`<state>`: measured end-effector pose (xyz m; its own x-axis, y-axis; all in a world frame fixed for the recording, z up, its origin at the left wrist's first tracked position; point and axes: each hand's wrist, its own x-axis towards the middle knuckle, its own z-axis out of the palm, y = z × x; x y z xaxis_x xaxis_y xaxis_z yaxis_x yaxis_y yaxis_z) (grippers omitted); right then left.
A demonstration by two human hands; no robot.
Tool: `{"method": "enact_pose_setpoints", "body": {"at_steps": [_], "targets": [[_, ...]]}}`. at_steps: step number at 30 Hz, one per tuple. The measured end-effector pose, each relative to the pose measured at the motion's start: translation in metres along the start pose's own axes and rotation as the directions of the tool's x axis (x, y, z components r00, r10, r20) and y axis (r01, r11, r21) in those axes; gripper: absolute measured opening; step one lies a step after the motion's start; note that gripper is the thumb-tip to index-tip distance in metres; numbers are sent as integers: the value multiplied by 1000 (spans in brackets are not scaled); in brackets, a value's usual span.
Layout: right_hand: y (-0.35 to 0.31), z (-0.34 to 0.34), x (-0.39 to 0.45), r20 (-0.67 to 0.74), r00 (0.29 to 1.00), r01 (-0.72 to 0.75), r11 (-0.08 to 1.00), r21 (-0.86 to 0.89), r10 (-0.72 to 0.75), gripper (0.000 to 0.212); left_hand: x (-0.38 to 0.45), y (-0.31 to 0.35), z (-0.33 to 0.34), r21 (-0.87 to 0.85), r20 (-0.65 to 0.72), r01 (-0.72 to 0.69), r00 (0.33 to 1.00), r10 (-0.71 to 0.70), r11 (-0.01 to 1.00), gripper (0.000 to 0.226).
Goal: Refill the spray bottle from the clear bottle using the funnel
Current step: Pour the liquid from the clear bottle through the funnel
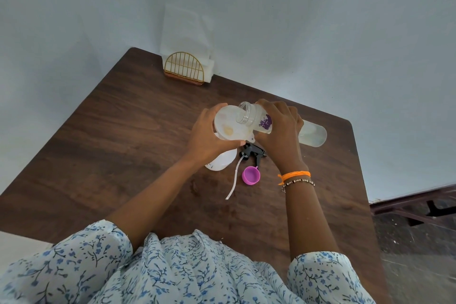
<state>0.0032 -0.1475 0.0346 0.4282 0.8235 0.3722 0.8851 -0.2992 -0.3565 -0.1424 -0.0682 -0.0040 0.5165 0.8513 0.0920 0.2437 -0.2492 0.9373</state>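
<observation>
My left hand (206, 137) holds the translucent white funnel (228, 127) by its rim, over the white spray bottle (222, 161), whose body shows below my wrist. My right hand (278, 131) grips the clear bottle (256, 117) with the purple label. That bottle is tipped on its side, its open mouth over the funnel bowl. The black spray head (254, 153) with its white dip tube (234, 180) lies on the table in front of the funnel. A pink cap (251, 175) lies open side up beside the tube.
The dark wooden table (123, 155) stands in a corner of pale walls. A gold wire napkin holder (183, 70) with white napkins stands at the far edge. The table's right edge drops to a dark floor.
</observation>
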Motion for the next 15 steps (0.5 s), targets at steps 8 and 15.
{"method": "enact_pose_setpoints", "body": {"at_steps": [8, 15], "targets": [[-1, -1, 0, 11, 1000, -2, 1000, -9, 2, 62, 0, 0, -1, -15, 3, -3, 1000, 3, 1000, 85], [-3, -2, 0, 21, 1000, -2, 1000, -9, 2, 62, 1, 0, 0, -16, -9, -2, 1000, 2, 1000, 86]]}}
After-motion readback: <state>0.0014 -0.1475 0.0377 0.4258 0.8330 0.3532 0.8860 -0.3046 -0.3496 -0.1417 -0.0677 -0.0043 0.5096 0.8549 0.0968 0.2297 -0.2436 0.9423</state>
